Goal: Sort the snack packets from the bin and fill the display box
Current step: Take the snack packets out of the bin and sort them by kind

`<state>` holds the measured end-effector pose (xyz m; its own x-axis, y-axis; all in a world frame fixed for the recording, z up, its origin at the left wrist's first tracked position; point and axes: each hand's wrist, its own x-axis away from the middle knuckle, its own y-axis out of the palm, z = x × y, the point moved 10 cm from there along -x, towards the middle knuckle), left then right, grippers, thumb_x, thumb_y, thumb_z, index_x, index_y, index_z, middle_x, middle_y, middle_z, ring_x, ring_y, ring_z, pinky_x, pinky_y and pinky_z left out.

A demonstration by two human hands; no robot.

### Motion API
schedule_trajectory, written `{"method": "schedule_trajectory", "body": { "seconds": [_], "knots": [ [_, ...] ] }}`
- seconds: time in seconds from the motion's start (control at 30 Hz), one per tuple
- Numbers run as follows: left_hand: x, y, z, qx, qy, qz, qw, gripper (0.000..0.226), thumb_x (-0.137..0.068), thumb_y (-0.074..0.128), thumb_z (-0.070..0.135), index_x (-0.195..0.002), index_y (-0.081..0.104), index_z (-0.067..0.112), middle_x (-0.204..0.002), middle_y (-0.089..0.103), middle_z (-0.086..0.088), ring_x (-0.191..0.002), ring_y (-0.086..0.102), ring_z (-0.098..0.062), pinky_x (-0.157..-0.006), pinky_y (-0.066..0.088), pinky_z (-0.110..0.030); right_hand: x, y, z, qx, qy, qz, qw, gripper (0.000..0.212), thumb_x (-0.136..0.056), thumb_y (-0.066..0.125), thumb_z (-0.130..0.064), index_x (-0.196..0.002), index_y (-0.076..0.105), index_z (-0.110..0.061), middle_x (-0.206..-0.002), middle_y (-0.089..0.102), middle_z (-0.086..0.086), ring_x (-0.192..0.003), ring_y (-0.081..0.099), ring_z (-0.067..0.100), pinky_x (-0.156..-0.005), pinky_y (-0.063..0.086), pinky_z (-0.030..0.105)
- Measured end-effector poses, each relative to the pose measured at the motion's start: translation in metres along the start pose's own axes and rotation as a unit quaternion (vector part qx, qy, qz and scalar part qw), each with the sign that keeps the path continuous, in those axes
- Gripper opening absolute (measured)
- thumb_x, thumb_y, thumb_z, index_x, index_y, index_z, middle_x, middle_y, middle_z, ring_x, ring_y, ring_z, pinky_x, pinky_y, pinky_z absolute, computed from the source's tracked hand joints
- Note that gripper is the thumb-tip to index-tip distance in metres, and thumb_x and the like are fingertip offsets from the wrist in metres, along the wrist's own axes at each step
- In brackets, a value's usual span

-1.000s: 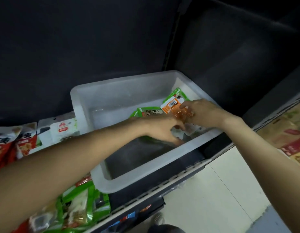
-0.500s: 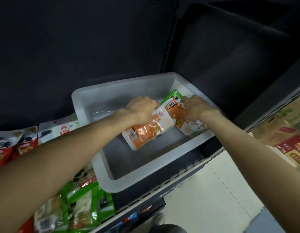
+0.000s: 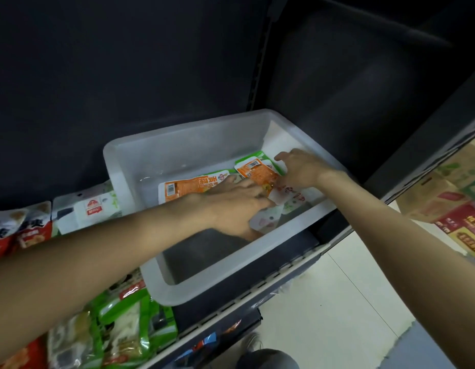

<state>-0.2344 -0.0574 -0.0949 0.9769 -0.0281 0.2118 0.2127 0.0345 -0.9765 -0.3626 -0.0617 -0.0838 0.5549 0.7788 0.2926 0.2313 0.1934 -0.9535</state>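
Orange packets (image 3: 253,173) lie at 2 o'clock in the translucent bin (image 3: 161,265). Left hand (image 3: 235,206) pinches a white packet (image 3: 265,218); right hand (image 3: 301,169) rests flat, fingers relaxed. Packets look light, floppy, slick: pinch the sealed edges.

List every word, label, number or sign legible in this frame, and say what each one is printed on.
None reads with certainty.
Orange packet in the bin: large characters and a barcode, blurred.
Second orange packet: barcode, digits too small.
White packet on the shelf: red logo, unreadable.
Red-and-white bags: bold dark characters, cut off.
Cardboard cartons: red and yellow print, blurred.
Pale packet between the hands: small red marks, illegible.
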Motion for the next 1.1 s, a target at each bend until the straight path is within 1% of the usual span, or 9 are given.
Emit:
{"method": "schedule_trajectory", "body": {
  "seconds": [0.17, 0.3, 0.47, 0.6, 0.73, 0.9, 0.97, 1.03, 1.1],
  "knots": [
    [-0.009, 0.018, 0.002, -0.094, 0.001, -0.039, 0.995, 0.080, -0.081, 0.052, 0.062, -0.147, 0.025, 0.027, -0.150, 0.029, -0.006, -0.135, 0.027, -0.029, -0.109, 0.022, -0.048, -0.006, 0.036, -0.014, -0.081, 0.004, -0.114, 0.990, 0.055, -0.075, 0.075, -0.028, -0.120, 0.044, -0.017, -0.106, 0.061, 0.009, -0.084, 0.059, 0.019, -0.067, 0.053, 0.031],
    [-0.002, 0.033, -0.025, -0.082, -0.045, -0.083, 0.992, 0.084, -0.083, 0.049, 0.067, -0.150, 0.017, 0.028, -0.154, 0.022, 0.000, -0.137, 0.026, -0.028, -0.106, 0.030, -0.049, -0.015, 0.041, -0.033, 0.005, -0.027, -0.105, 0.994, 0.091, -0.071, 0.079, -0.037, -0.143, 0.030, -0.013, -0.135, 0.051, 0.010, -0.116, 0.053, 0.026, -0.098, 0.046, 0.036],
    [0.007, 0.027, -0.060, -0.100, -0.042, -0.059, 0.992, 0.064, -0.084, 0.056, 0.051, -0.140, 0.040, 0.025, -0.144, 0.039, 0.005, -0.133, 0.033, -0.018, -0.104, 0.036, -0.039, -0.022, 0.037, -0.062, 0.005, -0.074, -0.095, 0.993, 0.101, -0.070, 0.078, -0.020, -0.150, 0.017, -0.025, -0.136, 0.049, 0.008, -0.113, 0.053, 0.026, -0.093, 0.049, 0.035],
    [0.021, -0.020, -0.068, 0.069, -0.034, 0.110, 0.991, 0.025, -0.087, 0.059, 0.032, -0.110, 0.065, 0.029, -0.120, 0.061, 0.005, -0.112, 0.055, -0.018, -0.095, 0.043, -0.034, -0.011, 0.008, -0.050, -0.026, -0.048, -0.031, 0.998, 0.094, -0.068, 0.077, -0.022, -0.146, 0.025, -0.027, -0.126, 0.051, 0.011, -0.107, 0.054, 0.026, -0.084, 0.049, 0.029],
    [0.046, -0.065, -0.090, 0.153, -0.123, 0.274, 0.941, 0.055, -0.084, 0.061, 0.033, -0.136, 0.046, 0.021, -0.138, 0.046, -0.005, -0.127, 0.043, -0.023, -0.105, 0.034, -0.037, 0.032, -0.036, -0.063, -0.048, -0.099, 0.077, 0.991, 0.083, -0.065, 0.079, -0.028, -0.138, 0.039, -0.020, -0.125, 0.049, 0.012, -0.118, 0.043, 0.030, -0.096, 0.043, 0.041],
    [0.095, -0.091, -0.085, 0.137, -0.179, 0.246, 0.943, 0.060, -0.079, 0.066, 0.028, -0.135, 0.046, 0.025, -0.145, 0.040, -0.001, -0.141, 0.020, -0.017, -0.112, 0.000, -0.057, 0.114, -0.066, -0.130, 0.003, -0.247, 0.130, 0.960, 0.093, -0.069, 0.077, -0.024, -0.146, 0.026, -0.021, -0.129, 0.041, 0.006, -0.119, 0.037, 0.025, -0.100, 0.032, 0.036],
    [0.131, -0.096, -0.085, 0.179, -0.200, 0.223, 0.937, 0.040, -0.081, 0.066, 0.022, -0.120, 0.056, 0.026, -0.120, 0.059, 0.002, -0.123, 0.047, -0.017, -0.111, 0.021, -0.049, 0.138, -0.065, -0.157, 0.051, -0.288, 0.141, 0.946, 0.090, -0.071, 0.075, -0.024, -0.146, 0.026, -0.021, -0.132, 0.040, 0.004, -0.122, 0.035, 0.023, -0.099, 0.028, 0.034],
    [0.177, -0.100, -0.086, 0.222, -0.219, 0.234, 0.921, 0.024, -0.083, 0.066, 0.021, -0.106, 0.061, 0.026, -0.094, 0.063, 0.012, -0.097, 0.062, -0.014, -0.089, 0.046, -0.032, 0.162, -0.068, -0.185, 0.085, -0.331, 0.202, 0.918, 0.076, -0.074, 0.071, -0.021, -0.141, 0.036, -0.018, -0.136, 0.042, 0.006, -0.129, 0.035, 0.025, -0.107, 0.025, 0.039],
    [0.234, -0.099, -0.092, 0.246, -0.270, 0.280, 0.888, 0.017, -0.083, 0.068, 0.020, -0.098, 0.062, 0.027, -0.083, 0.061, 0.017, -0.081, 0.061, -0.007, -0.076, 0.047, -0.027, 0.189, -0.078, -0.209, 0.084, -0.360, 0.330, 0.868, 0.054, -0.073, 0.069, -0.013, -0.125, 0.054, -0.012, -0.138, 0.046, 0.012, -0.133, 0.036, 0.030, -0.113, 0.021, 0.047]
  ]
}}
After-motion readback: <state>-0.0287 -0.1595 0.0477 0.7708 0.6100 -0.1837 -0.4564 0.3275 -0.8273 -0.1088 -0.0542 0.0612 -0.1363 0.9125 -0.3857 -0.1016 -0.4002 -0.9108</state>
